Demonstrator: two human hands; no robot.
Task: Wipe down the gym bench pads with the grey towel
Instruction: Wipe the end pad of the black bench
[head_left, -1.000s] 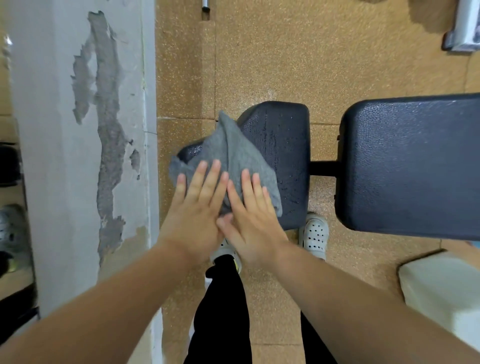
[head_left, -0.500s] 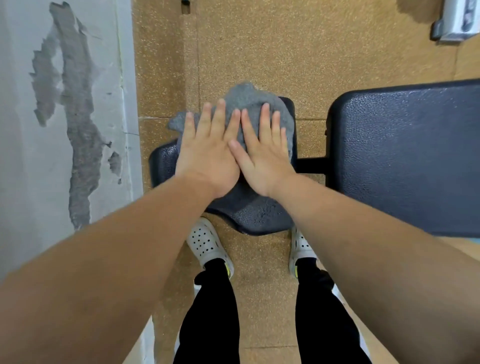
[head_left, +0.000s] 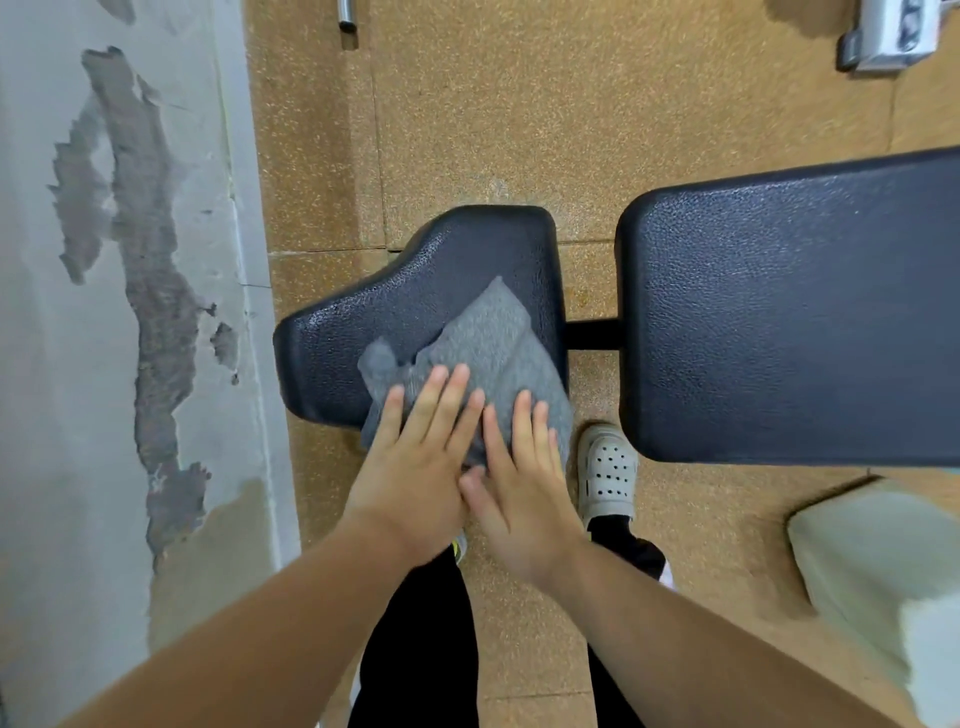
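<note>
From the head view: both palms down. My left hand (head_left: 410, 483) and right hand (head_left: 519, 493) lie flat side by side with the fingers straight. They press the grey towel (head_left: 493, 338) and grip nothing.

The towel sits under my fingertips and runs on ahead of them, its long axis pointing away from me and a touch right, to a peak beyond my right hand. My palms overhang the near edge of the surface (head_left: 415, 291). The towel's near hem is probably draped over that edge, but my hands hide it.

Room to move: there is bare pad ahead of both hands and out to the left of my left hand. To the right the surface ends just beside my right little finger, then comes a gap, then the long pad (head_left: 779, 322). My right hand is the nearer one to it, so I reckon it leads when I cross.
</note>
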